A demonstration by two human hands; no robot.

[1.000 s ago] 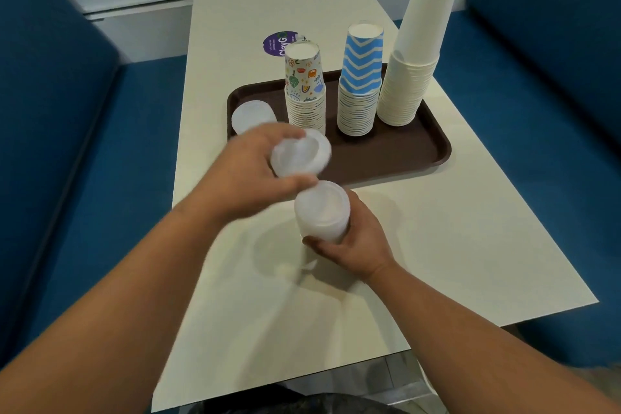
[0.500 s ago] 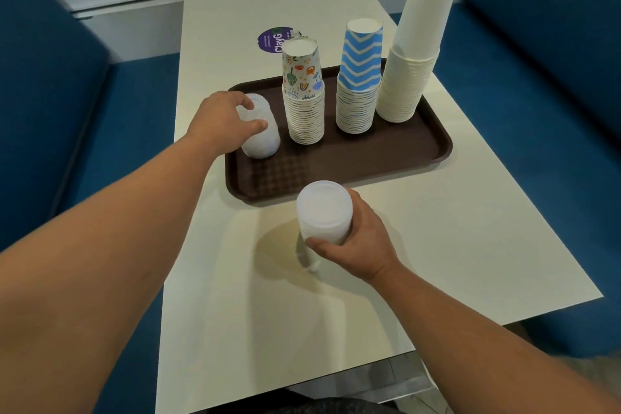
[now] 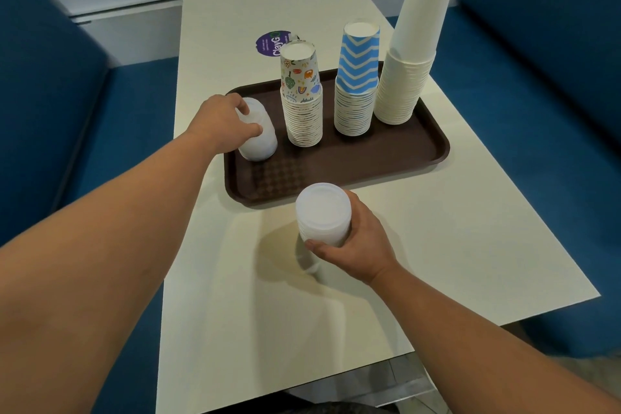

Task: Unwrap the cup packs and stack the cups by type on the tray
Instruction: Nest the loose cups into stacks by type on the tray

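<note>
Gripping translucent cup stack (image 3: 257,136) on tray (image 3: 396,161), my left hand (image 3: 223,121); my right hand (image 3: 356,245) is clasping second translucent stack (image 3: 323,213) above counter (image 3: 453,228)

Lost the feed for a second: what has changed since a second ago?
The left hand carried a clear plastic cup from above the right hand's stack onto the tray at its left end, fingers still gripping it. The right hand keeps holding its stack; the three paper stacks stayed put.
</note>
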